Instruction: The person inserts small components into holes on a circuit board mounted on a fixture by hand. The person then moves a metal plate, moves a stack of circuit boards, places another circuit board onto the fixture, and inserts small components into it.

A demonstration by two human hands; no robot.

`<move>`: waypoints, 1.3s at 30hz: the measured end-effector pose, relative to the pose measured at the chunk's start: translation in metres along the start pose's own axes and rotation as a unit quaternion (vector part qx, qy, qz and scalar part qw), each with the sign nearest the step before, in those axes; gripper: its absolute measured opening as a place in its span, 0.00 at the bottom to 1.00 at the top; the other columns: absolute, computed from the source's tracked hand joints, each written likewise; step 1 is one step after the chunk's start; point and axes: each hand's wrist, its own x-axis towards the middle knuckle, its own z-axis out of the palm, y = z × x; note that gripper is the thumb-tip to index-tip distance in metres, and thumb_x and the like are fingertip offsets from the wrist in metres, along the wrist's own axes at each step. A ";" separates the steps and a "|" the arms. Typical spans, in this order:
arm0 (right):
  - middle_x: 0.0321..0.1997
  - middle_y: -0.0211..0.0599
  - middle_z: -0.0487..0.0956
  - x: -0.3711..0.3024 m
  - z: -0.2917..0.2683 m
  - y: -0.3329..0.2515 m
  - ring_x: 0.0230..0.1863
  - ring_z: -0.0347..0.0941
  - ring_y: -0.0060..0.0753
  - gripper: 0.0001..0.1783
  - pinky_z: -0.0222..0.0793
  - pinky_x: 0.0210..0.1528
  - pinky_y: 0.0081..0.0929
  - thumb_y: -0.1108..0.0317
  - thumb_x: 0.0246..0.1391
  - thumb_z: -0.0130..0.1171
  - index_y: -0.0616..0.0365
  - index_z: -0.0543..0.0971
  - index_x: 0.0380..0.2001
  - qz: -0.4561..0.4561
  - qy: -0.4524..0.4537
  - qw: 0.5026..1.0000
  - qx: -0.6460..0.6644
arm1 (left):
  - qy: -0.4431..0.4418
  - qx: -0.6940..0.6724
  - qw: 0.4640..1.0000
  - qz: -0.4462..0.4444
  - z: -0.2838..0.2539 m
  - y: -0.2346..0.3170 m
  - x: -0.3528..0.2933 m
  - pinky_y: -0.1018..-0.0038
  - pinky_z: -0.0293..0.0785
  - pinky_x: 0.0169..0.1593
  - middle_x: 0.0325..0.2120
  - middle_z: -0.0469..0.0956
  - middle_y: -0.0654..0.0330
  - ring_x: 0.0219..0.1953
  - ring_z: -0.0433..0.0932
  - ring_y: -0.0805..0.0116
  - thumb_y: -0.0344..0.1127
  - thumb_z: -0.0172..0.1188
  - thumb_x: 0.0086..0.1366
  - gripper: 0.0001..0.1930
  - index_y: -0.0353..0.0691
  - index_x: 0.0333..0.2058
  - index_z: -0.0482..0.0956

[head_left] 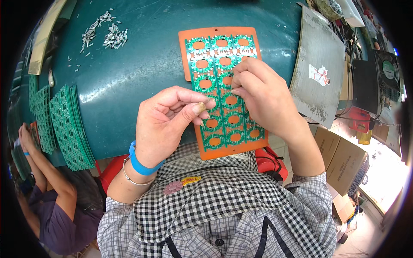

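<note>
A green circuit board panel (223, 112) with rows of ring-shaped boards lies on an orange plate (207, 154) in front of me. Its rings carry small silvery parts, and the orange shows through their round openings. My left hand (165, 120) hovers by the panel's left side, thumb and forefinger pinched together; anything between them is too small to make out. Over the right-hand columns, my right hand (267, 96) is closed in a pinch with its fingertips at the board. Those fingers hide what they grip and part of the panel.
Loose small silvery pieces (115, 38) are heaped at the table's far left. Stacked green panels (71, 129) stand at the left edge, near another person's hands (26, 138). A grey metal sheet (320, 56) borders the right side. A cardboard box (342, 165) sits lower right.
</note>
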 end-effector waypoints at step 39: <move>0.39 0.34 0.75 -0.010 -0.019 -0.014 0.34 0.71 0.21 0.06 0.69 0.34 0.18 0.83 0.48 0.63 0.65 0.76 0.29 0.149 0.019 0.963 0.224 | 0.278 0.690 0.612 0.268 -0.113 0.030 0.078 0.58 0.71 0.48 0.42 0.78 0.55 0.47 0.73 0.53 0.42 0.70 0.55 0.17 0.40 0.40 0.81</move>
